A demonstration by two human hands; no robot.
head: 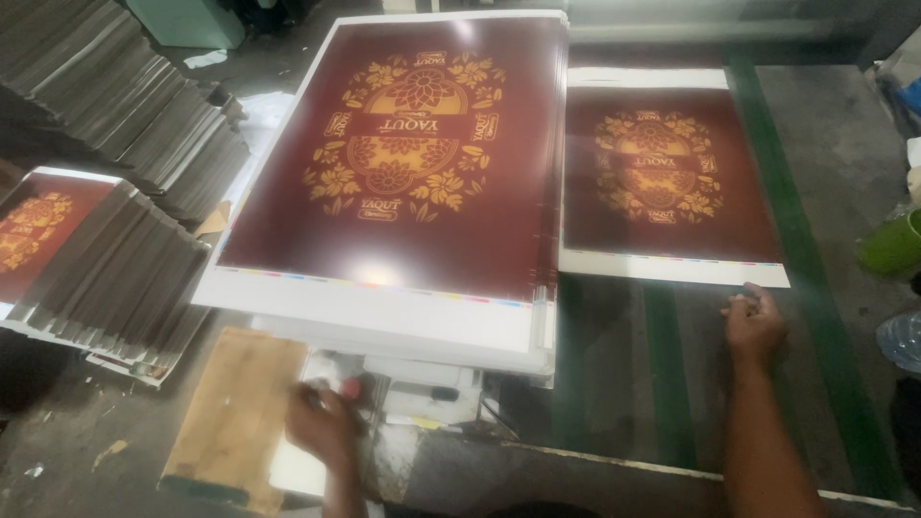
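A thick stack of glossy maroon printed sheets with a gold floral design (403,163) fills the middle of the view. One loose sheet of the same print (672,182) lies flat to its right on the dark bench. My right hand (753,321) rests on the bench at that sheet's lower right corner, fingers touching its white edge. My left hand (321,422) is low in front of the stack, blurred, curled around something small and reddish beside a wooden board (235,412).
Fanned piles of printed sheets (125,105) crowd the left side, with another maroon sheet (38,225) under them. Green stripes (796,240) run along the bench. A green cup (892,245) and a clear plastic bottle (902,338) sit at the right edge.
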